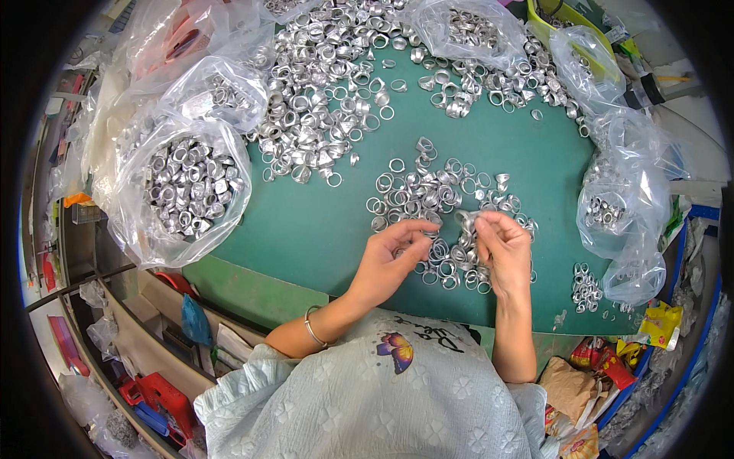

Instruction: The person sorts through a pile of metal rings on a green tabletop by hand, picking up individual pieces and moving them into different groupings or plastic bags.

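Observation:
A loose pile of silvery metal rings (428, 191) lies on the green tabletop (298, 222) in front of me. Over the pile's near left side is my left hand (388, 264), its fingers curled and the thumb drawn toward the index finger. Whatever it may hold is too small to make out. My right hand (505, 249) pinches a silvery ring (466, 219) between thumb and fingertips, just above other rings. A short gap separates the two hands.
A large heap of rings (313, 115) covers the far left of the table. Clear plastic bags of rings stand at left (187, 187), far side (470, 30) and right (608, 210). A small ring cluster (586, 289) lies near right. A yellow-green basket (550, 23) is at far right.

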Tool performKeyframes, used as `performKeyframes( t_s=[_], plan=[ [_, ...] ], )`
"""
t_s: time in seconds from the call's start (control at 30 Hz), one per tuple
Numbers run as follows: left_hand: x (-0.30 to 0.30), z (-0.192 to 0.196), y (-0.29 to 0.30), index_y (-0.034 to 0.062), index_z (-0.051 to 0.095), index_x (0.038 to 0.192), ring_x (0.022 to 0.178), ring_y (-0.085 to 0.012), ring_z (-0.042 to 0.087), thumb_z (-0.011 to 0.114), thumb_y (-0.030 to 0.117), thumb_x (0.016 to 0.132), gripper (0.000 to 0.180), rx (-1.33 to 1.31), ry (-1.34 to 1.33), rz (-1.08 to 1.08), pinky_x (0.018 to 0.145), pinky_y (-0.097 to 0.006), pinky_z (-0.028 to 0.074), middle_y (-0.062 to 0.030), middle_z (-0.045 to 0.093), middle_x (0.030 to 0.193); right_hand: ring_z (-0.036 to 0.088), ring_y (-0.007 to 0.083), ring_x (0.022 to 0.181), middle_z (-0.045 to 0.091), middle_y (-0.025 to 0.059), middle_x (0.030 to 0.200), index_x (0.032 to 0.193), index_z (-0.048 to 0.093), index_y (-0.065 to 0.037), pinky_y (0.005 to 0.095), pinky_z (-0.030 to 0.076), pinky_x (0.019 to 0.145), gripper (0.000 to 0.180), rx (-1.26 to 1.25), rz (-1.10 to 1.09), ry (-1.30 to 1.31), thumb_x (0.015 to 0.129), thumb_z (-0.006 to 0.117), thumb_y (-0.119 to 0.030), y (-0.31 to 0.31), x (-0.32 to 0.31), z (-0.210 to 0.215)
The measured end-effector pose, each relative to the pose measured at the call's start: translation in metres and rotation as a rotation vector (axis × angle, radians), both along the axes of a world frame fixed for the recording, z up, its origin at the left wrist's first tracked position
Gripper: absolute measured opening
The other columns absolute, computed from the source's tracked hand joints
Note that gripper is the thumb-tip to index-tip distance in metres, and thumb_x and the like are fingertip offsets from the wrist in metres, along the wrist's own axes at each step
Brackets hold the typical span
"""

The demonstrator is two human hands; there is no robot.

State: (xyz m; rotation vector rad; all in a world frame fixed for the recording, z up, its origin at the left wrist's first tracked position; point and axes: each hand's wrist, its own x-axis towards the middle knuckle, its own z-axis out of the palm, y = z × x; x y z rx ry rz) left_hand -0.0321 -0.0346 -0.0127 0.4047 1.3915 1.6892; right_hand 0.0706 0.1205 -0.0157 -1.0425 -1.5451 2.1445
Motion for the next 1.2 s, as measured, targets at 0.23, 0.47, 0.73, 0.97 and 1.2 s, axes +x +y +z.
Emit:
performKeyframes(
  t_s=[0.23,0.47,0.73,0.97,1.2],
  plan=[
    [0.006,0.017,0.011,0.0018,0.055,0.109,0.064,-0.0007,0.047,0.061,0.001,0.077,0.032,0.069,0.05,-0.058,0.056,-0.015,0.037,0.0013,0.056,0.08,0.036,0.0058,0.041,0.056,0.0064,0.068,0.096,0.056,0.0,0.0182,0.026,0.036,0.015,-0.83,-0.014,0.151,0.087,0.05,-0.01,-0.027,0.011,0.014],
    [0.003,0.02,0.003,-0.0009,0.059,0.099,0.054,-0.0016,0.042,0.054,0.008,0.085,0.017,0.021,0.085,-0.075,0.045,-0.016,0.032,-0.0022,0.06,0.081,0.037,0.0056,0.042,0.059,0.0085,0.079,0.095,0.055,0.002,0.0191,0.026,0.038,0.014,-0.49,0.012,0.199,0.088,0.048,-0.008,-0.034,0.015,0.019],
    [0.001,0.021,-0.001,-0.0017,0.059,0.098,0.048,-0.0014,0.032,0.049,0.009,0.088,0.018,0.088,-0.27,-0.11,0.041,-0.018,0.021,-0.0019,0.056,0.073,0.038,0.0054,0.043,0.057,0.0099,0.078,0.093,0.055,0.003,0.0185,0.026,0.037,0.014,-0.538,0.07,0.279,0.088,0.048,-0.008,-0.037,0.02,0.029],
    [0.001,0.023,-0.002,-0.0023,0.059,0.1,0.047,-0.0013,0.031,0.05,0.01,0.088,0.019,0.11,-0.306,-0.135,0.04,-0.018,0.02,-0.0025,0.055,0.072,0.038,0.0055,0.043,0.056,0.0106,0.078,0.091,0.055,0.002,0.0176,0.026,0.036,0.013,-0.61,0.059,0.301,0.088,0.049,-0.009,-0.038,0.02,0.035],
    [0.0,0.027,-0.003,-0.0025,0.06,0.099,0.048,-0.0013,0.032,0.052,0.01,0.087,0.019,0.085,-0.27,-0.135,0.041,-0.018,0.02,-0.0032,0.055,0.071,0.038,0.0053,0.044,0.056,0.0102,0.077,0.09,0.055,0.001,0.0173,0.026,0.036,0.012,-0.633,0.053,0.288,0.088,0.049,-0.009,-0.039,0.019,0.036]
  ],
)
